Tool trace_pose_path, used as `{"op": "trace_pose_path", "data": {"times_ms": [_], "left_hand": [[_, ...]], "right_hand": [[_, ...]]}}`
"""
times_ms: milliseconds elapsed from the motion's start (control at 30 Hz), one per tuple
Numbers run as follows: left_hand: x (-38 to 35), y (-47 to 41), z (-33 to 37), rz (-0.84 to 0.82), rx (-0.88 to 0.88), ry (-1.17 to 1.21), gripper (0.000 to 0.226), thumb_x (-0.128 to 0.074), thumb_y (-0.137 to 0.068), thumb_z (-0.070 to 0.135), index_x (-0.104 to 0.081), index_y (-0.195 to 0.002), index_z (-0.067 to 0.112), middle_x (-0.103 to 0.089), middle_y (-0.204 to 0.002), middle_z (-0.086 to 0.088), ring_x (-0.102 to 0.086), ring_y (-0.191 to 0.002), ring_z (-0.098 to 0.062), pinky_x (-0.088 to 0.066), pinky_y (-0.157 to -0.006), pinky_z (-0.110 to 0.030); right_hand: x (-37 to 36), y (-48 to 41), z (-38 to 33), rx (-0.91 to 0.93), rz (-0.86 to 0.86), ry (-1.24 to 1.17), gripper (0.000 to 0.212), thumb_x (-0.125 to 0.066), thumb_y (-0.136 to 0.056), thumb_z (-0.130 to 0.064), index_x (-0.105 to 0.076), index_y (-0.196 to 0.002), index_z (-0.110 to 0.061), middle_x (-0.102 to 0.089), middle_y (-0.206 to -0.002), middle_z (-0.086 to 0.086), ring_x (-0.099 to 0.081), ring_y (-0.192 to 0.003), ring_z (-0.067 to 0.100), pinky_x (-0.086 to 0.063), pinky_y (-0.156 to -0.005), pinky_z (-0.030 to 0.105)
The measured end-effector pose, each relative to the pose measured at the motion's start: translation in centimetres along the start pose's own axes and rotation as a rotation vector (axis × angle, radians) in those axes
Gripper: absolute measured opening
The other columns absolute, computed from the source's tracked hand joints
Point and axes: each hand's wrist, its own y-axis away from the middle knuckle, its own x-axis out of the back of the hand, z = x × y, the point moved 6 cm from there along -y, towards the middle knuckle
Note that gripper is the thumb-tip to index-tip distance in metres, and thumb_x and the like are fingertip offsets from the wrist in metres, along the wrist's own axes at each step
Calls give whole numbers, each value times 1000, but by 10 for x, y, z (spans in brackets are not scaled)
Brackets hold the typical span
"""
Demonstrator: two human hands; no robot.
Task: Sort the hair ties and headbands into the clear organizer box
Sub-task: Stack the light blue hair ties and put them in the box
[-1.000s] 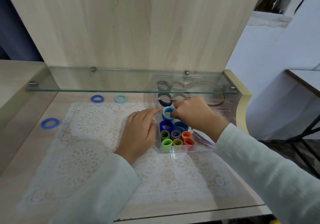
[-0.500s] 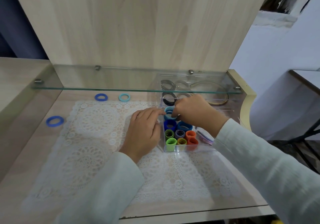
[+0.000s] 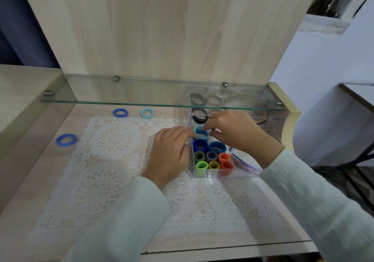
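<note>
While the near cells of the clear plastic organizer box (image 3: 222,174) already hold rolled green, orange and dark blue fabric hair ties (image 3: 212,158), the left hand (image 3: 170,154) rests at its left wall, fingers (image 3: 176,134) loosely curled, index tip touching the light blue fabric hair tie (image 3: 201,134) that the right hand (image 3: 236,134) pinches over a middle cell. Farther back, black elastic ties (image 3: 199,118) and a thin headband (image 3: 264,117) lie filed. Three blue ring-shaped ties (image 3: 66,139) remain loose on the wooden table (image 3: 40,160), so sorting looks mostly done. Both hands have barely shifted since a second ago.

Pale wood desk (image 3: 30,180) with glass shelf (image 3: 141,91), white wall (image 3: 323,59) beside.
</note>
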Motion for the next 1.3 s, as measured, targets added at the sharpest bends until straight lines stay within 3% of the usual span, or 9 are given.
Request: {"op": "trace_pose_path", "data": {"times_ms": [133, 300, 633, 1100, 1300], "left_hand": [[-1, 0, 1, -9, -20, -17, 40, -35, -82, 20, -69, -103, 24, -66, -116, 13, -56, -115, -10, -35, -104, -41], [-1, 0, 2, -3, -46, -38, 39, -37, -82, 20, -72, -100, 23, -67, -115, 13, -55, -116, -10, -32, -104, -38], [-2, -1, 3, -18, -35, -38, 40, -35, -82, 23, -71, -100, 22, -66, -119, 8, -54, -119, -14, -30, -104, -37], [-7, 0, 1, -85, -17, -60, 42, -32, -83, 26, -66, -106, 23, -62, -129, 9, -46, -131, -15, -24, -110, -35], [-8, 0, 0, -100, -12, -62, 42, -31, -83, 26, -65, -108, 24, -61, -132, 11, -44, -133, -15, -21, -111, -34]], "right_hand": [[-5, 5, -2, -87, 80, -50, 33, -44, -99, -36, -56, -129, -38, -59, -122, -6, -57, -108, 18, -45, -75, 29], [-12, 4, -8, -177, 84, 0, 33, -42, -101, -38, -55, -131, -33, -62, -119, -2, -60, -105, 21, -49, -75, 33], [-20, 4, -9, -242, 70, -64, 32, -53, -96, -32, -55, -127, -30, -63, -117, -3, -61, -102, 22, -55, -75, 39], [-29, -4, -5, -245, -11, -56, 29, -50, -98, -27, -60, -121, -41, -63, -117, -6, -61, -100, 20, -48, -67, 31], [-18, 5, 6, -281, 53, -99, 28, -48, -98, -34, -60, -121, -45, -61, -122, -10, -59, -108, 16, -48, -69, 31]]}}
